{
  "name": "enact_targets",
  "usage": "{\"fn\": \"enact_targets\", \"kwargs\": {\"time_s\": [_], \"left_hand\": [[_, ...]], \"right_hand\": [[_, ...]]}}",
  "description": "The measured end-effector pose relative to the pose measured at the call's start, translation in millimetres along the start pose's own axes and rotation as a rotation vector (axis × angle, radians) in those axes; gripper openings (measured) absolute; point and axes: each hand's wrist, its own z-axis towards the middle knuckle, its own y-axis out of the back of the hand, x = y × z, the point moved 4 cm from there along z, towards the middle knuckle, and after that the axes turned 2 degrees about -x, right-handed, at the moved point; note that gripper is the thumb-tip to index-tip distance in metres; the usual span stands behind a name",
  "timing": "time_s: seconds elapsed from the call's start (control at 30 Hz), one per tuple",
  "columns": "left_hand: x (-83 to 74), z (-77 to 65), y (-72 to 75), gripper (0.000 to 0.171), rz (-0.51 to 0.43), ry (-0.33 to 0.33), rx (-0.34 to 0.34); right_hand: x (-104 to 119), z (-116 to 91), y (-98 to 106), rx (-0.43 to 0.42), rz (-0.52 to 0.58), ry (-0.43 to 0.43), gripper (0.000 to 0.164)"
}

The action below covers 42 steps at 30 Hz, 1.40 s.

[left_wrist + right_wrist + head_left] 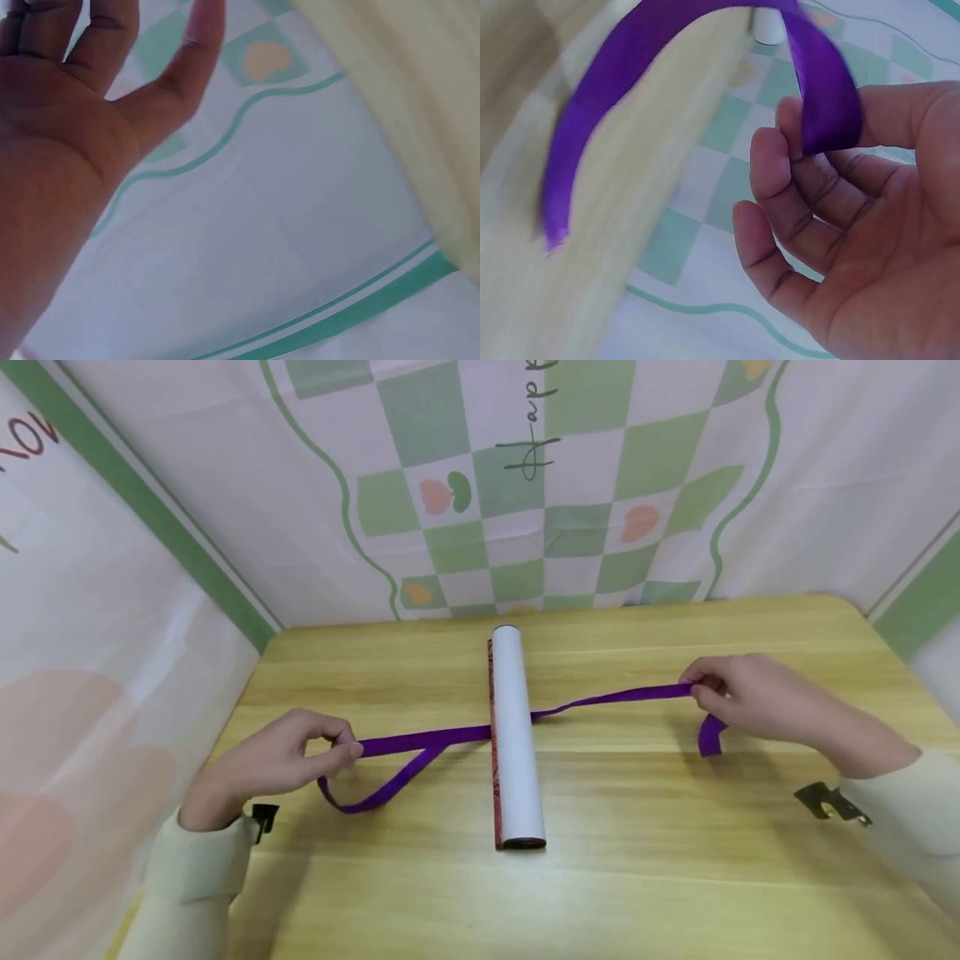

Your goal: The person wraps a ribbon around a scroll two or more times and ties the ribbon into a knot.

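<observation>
- Head view, centre frame: there's the roll (519, 752) on the table (637, 877), ribbon (420, 741) running beneath it!
- Left of frame, the left hand (279, 753) pinches one stretch; right of frame, the right hand (765, 703) pinches the other, its tail (710, 737) dangling.
- Looks like laying the ribbon crosswise; next probably calls for bringing both ends over the roll.

We find the roll (516, 735) on the table (637, 843), between the left hand (285, 753) and the right hand (768, 702); the ribbon (420, 742) runs beneath it, hand to hand. Behind the table: cloth (517, 535).
</observation>
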Motion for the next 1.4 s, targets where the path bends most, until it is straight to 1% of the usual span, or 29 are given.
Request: {"fn": "enact_targets", "kwargs": {"time_s": [0.07,0.13,0.17,0.23,0.3,0.37,0.43,0.5,0.57,0.63,0.73,0.77,0.83,0.9,0.97,1.03,1.1,1.17,1.23,1.33,1.4], "left_hand": [[-10.1,-5.9,7.0,0.020,-0.011,-0.051,-0.023],[-21.8,-10.6,13.3,0.020,-0.059,-0.125,-0.040],[-28.2,-12.4,16.3,0.022,-0.096,-0.179,-0.054],[-41.8,-13.7,20.9,0.026,-0.190,-0.320,-0.068],[-56.2,-12.7,23.7,0.031,-0.298,-0.469,-0.067],[-70.9,-9.8,24.4,0.029,-0.416,-0.627,-0.054],[-85.7,-3.8,23.9,0.024,-0.515,-0.747,-0.028],[-100.2,4.0,22.3,0.018,-0.592,-0.812,-0.020],[-113.1,13.6,19.7,0.015,-0.635,-0.835,-0.032],[-124.0,24.6,15.3,0.015,-0.637,-0.811,-0.056],[-137.0,46.7,5.8,0.016,-0.580,-0.702,-0.102],[-140.9,56.2,2.1,0.015,-0.549,-0.665,-0.117],[-149.4,77.7,-6.4,0.015,-0.522,-0.584,-0.121],[-158.3,100.9,-16.2,0.018,-0.529,-0.509,-0.108],[-167.3,123.3,-27.0,0.022,-0.553,-0.433,-0.081],[-176.3,141.1,-37.3,0.026,-0.576,-0.344,-0.053],[-184.2,154.2,-45.3,0.028,-0.589,-0.264,-0.032],[-191.7,164.4,-51.1,0.029,-0.608,-0.219,-0.020],[-197.8,173.8,-56.4,0.030,-0.665,-0.198,0.000],[-203.7,190.3,-66.1,0.029,-0.760,-0.172,0.019],[-204.9,203.5,-75.9,0.030,-0.789,-0.157,0.035]], "right_hand": [[3,-1,4,-0.014,-0.009,-0.008,0.023],[7,-2,8,-0.023,-0.008,-0.012,0.024],[9,-3,9,-0.025,-0.008,-0.011,0.025],[14,-5,12,-0.025,-0.009,-0.012,0.026],[21,-5,15,-0.019,-0.009,-0.005,0.027],[29,-6,17,-0.002,-0.009,0.009,0.028],[38,-8,20,0.023,-0.008,0.026,0.028],[47,-10,21,0.051,-0.006,0.053,0.027],[56,-12,21,0.078,-0.004,0.080,0.025],[65,-14,19,0.110,0.000,0.120,0.023],[77,-15,11,0.186,0.038,0.182,0.020],[81,-16,7,0.221,0.061,0.198,0.020],[87,-18,-2,0.296,0.119,0.215,0.021],[92,-21,-13,0.354,0.163,0.227,0.021],[95,-24,-24,0.400,0.183,0.221,0.021],[97,-28,-34,0.420,0.181,0.236,0.021],[100,-32,-44,0.429,0.172,0.269,0.022],[103,-35,-51,0.444,0.172,0.292,0.021],[105,-38,-57,0.455,0.181,0.319,0.019],[106,-40,-63,0.477,0.193,0.318,0.018],[106,-41,-64,0.480,0.199,0.312,0.018]]}}
